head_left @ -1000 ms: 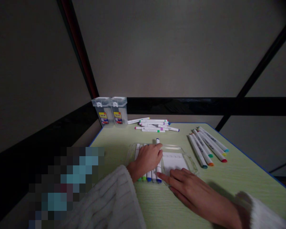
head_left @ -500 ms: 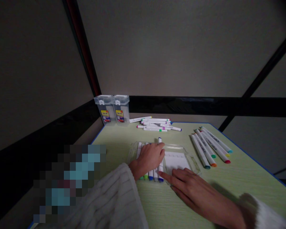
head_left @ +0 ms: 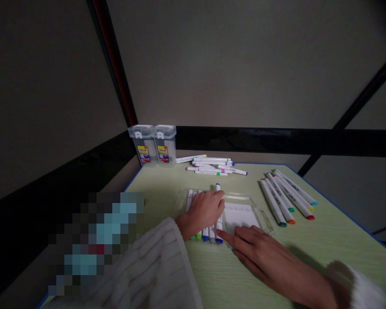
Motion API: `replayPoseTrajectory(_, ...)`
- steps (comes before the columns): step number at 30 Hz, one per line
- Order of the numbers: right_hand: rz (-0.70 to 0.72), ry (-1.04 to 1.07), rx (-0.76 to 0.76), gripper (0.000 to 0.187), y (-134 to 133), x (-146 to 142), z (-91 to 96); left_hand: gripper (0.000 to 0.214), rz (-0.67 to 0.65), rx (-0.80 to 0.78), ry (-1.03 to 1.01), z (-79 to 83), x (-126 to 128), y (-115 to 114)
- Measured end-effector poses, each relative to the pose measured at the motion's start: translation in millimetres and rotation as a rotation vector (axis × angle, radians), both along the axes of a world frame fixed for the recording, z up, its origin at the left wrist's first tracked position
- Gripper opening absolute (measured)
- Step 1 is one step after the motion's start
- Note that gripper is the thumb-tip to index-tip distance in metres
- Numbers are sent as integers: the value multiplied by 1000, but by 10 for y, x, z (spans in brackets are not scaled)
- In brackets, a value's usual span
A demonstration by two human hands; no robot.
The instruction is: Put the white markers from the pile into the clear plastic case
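Note:
A white marker with dark blue ends (head_left: 219,224) lies lengthwise in a clear plastic tray (head_left: 239,198), at the right end of a row of markers. My left hand (head_left: 205,211) lies over the row, its fingers closed at this marker's upper part; the fingertips are mostly hidden. My right hand (head_left: 260,253) has its index finger stretched out, touching the marker near its lower end. Its thumb sits lower, apart from the index finger. To the left, under my left hand, are several more markers, including one with a blue end (head_left: 205,236). A white insert (head_left: 241,214) shows in the tray's right part.
Several loose white markers (head_left: 214,165) are piled at the table's back. Two clear lidded boxes (head_left: 154,146) stand at the back left corner. More markers (head_left: 286,195) lie side by side at the right. A pixelated patch (head_left: 106,231) covers the left table edge.
The view has shifted slightly. Both hands keep nearly the same places on the marker and tray; nothing else has visibly moved.

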State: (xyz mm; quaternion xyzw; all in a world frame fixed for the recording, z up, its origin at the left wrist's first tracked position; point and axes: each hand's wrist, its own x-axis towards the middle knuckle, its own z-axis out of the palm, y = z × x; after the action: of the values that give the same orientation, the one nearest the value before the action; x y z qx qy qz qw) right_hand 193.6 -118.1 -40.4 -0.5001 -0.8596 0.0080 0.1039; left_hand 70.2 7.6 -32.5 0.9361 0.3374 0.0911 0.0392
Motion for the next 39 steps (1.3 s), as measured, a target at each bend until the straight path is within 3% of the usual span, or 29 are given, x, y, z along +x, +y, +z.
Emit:
replayPoseTrajectory(6, -16, -16, -78, 50, -14, -1, 1, 24, 8, 6, 3, -24, 2, 7)
replayPoseTrajectory(17, -11, -19, -56, 48, -13, -3, 6, 29, 7, 81, -50, 1, -8, -4)
replayPoseTrajectory(22, -13, -11, -37, 44, -19, 4, -10, 28, -62, 133, -133, -35, -18, 20)
replayPoseTrajectory(29, -24, -18, -60, 46, -17, 5, -31, 32, -88, 43, -215, -172, -2, 96)
replayPoseTrajectory(39, -34, -37, 45, 45, -36, -17, -38, 37, -79, -32, -240, -124, 8, 83)
